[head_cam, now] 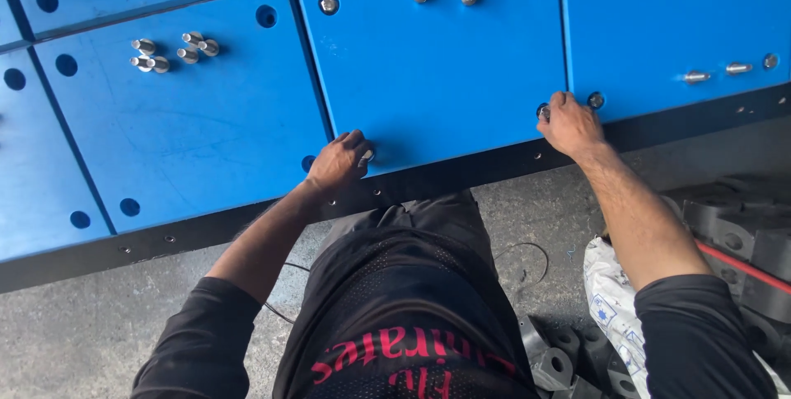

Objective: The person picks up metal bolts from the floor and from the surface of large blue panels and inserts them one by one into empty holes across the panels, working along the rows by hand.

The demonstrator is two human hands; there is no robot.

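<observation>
Blue panel (437, 77) on black frame; left hand (338, 164), right hand (568, 125), arms outstretched, each pinching a bolt at its lower corners.

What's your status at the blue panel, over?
Left hand on a bolt at the blue panel lower-left corner. Right hand on the lower-right bolt. Loose bolts lie on the neighbouring panel, clear of both hands.

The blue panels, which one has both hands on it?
The middle blue panel: the left hand is at its lower left corner and the right hand at its lower right; the neighbouring panels go untouched.
</observation>
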